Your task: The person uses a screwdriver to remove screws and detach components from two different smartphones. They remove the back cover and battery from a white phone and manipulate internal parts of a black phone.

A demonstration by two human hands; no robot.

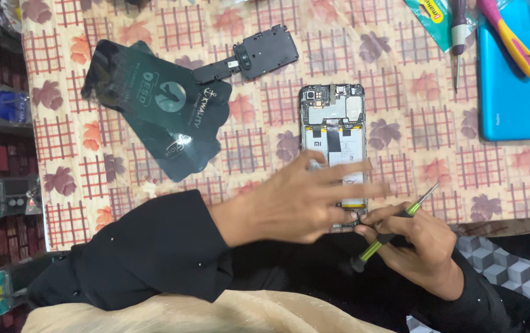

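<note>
Two hands work over an opened phone (333,148) lying back-up on the checked worktop (401,80). From the head view, the right hand (416,240) closes its grip on a green-handled screwdriver (394,225), pinching near the phone's lower edge just beside its fingertips. The left hand (302,200) hovers blurred above, fingers spread, holding nothing. A slip could gouge the exposed battery. The screwdriver's long axis runs diagonally, tip pointing up and away from the grip.

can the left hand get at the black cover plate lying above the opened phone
Probably yes. The left hand is empty, fingers spread over the opened phone, and the black cover plate lies uncovered on the tablecloth just beyond, with nothing between.
</note>
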